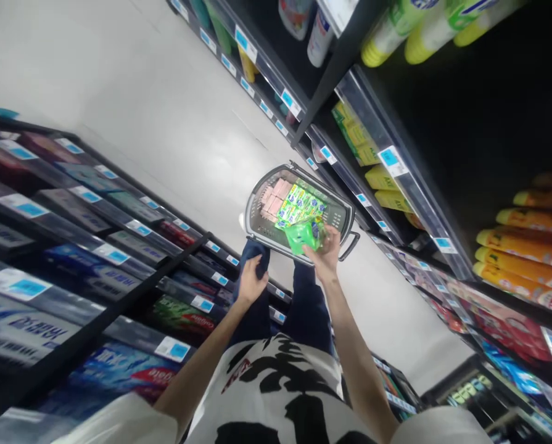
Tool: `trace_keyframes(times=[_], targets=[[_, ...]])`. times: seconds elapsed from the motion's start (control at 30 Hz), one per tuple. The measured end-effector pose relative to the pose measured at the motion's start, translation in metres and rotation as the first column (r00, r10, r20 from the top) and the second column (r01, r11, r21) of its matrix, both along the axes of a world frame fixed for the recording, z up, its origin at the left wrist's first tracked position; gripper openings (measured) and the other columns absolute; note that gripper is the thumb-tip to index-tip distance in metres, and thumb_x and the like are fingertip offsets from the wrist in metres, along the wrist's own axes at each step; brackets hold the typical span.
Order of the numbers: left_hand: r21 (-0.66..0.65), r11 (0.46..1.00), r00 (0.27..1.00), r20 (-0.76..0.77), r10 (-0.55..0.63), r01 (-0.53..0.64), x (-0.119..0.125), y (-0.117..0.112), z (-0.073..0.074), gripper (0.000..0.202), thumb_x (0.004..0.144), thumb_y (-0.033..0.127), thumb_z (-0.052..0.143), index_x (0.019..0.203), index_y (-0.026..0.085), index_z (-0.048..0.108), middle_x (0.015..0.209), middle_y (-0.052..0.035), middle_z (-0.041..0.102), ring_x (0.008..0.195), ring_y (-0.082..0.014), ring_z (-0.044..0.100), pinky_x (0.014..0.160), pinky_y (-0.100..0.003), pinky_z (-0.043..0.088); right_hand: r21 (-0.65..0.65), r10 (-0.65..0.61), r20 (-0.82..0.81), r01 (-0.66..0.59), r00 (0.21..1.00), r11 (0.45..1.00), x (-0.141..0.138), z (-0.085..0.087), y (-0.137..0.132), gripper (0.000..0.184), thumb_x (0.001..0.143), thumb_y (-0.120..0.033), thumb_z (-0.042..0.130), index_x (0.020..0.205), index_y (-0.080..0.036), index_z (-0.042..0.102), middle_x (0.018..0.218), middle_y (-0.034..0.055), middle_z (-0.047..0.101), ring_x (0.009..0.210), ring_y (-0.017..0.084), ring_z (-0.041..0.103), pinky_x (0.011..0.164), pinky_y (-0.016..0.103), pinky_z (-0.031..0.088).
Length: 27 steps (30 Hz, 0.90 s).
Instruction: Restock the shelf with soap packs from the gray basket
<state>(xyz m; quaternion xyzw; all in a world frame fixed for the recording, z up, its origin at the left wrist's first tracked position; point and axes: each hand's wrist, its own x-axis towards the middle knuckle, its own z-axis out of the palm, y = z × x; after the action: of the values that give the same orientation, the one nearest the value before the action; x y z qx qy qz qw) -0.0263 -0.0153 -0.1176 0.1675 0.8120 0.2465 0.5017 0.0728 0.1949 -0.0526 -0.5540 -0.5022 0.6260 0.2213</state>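
A white shirt with black print (280, 388) filled the lower middle of the frame, nearest of all. At lower left, a blue box (123, 367) ended in "gate", and the red-and-green box (181, 316) above it read "Colgate"; the white-and-blue price labels (26, 285) there were too blurred to read. Just below centre, the left hand (253, 277) lay at the dark trousers (309, 308), fingers partly curled; I could not tell whether it gripped anything. The right hand (327, 254) was closed on a green packet (301, 236), over the lower right side of the grey basket (259, 228). Inside, pink packs (276, 198) sat beside green-and-yellow packs (294, 208). The basket's right end stood near the right-hand shelf edges, where yellow packs (389, 200) read "AXE". Diagonal shelf edges bounded the aisle on 2 sides; pale floor (164, 92) opened widely toward upper left, with a narrower stretch at lower right
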Motion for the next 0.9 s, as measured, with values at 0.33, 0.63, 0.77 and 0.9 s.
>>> trace_keyframes(times=[0.33,0.63,0.77,0.9], targets=[[0.353,0.820,0.831,0.501,0.241,-0.451,0.008,0.095,0.113,0.086,0.069,0.047,0.089,0.140,0.020,0.049,0.137,-0.0132,0.059,0.115,-0.0254,0.065,0.099,-0.038,0.056,0.432,0.065,0.304,-0.198,0.950,0.880,0.039,0.062,-0.068,0.069,0.066,-0.047,0.084,0.122,-0.030,0.047,0.148,0.0141,0.039,0.146,0.036,0.040,0.117,0.059,0.042],[0.489,0.846,0.934,0.355,0.031,-0.214,-0.016,0.093,0.149,0.103,0.053,0.051,0.096,0.139,0.016,0.052,0.139,-0.0175,0.059,0.129,-0.0341,0.059,0.109,-0.044,0.052,-0.181,0.407,-0.196,-0.440,0.892,0.879,0.065,0.091,0.003,0.086,0.059,-0.038,0.096,0.134,-0.027,0.054,0.140,0.0083,0.062,0.130,0.028,0.060,0.113,0.046,0.049],[0.407,0.905,0.937,0.349,-0.029,-0.123,-0.021,0.095,0.158,0.104,0.058,0.048,0.094,0.147,0.020,0.049,0.147,-0.0149,0.056,0.135,-0.0369,0.054,0.115,-0.048,0.048,-0.234,0.413,-0.149,-0.437,0.899,0.868,0.053,0.112,0.014,0.078,0.050,-0.039,0.098,0.117,-0.026,0.062,0.110,0.0019,0.075,0.102,0.025,0.072,0.092,0.040,0.061],[0.353,0.886,0.804,0.594,0.035,-0.300,-0.014,0.091,0.143,0.115,0.066,0.077,0.075,0.160,0.028,0.031,0.153,-0.0141,0.052,0.132,-0.0394,0.058,0.098,-0.045,0.060,-0.145,0.439,-0.075,-0.446,0.895,0.883,0.059,0.155,0.042,0.071,0.046,-0.037,0.099,0.107,-0.026,0.065,0.102,0.0015,0.076,0.094,0.026,0.073,0.084,0.040,0.062]])
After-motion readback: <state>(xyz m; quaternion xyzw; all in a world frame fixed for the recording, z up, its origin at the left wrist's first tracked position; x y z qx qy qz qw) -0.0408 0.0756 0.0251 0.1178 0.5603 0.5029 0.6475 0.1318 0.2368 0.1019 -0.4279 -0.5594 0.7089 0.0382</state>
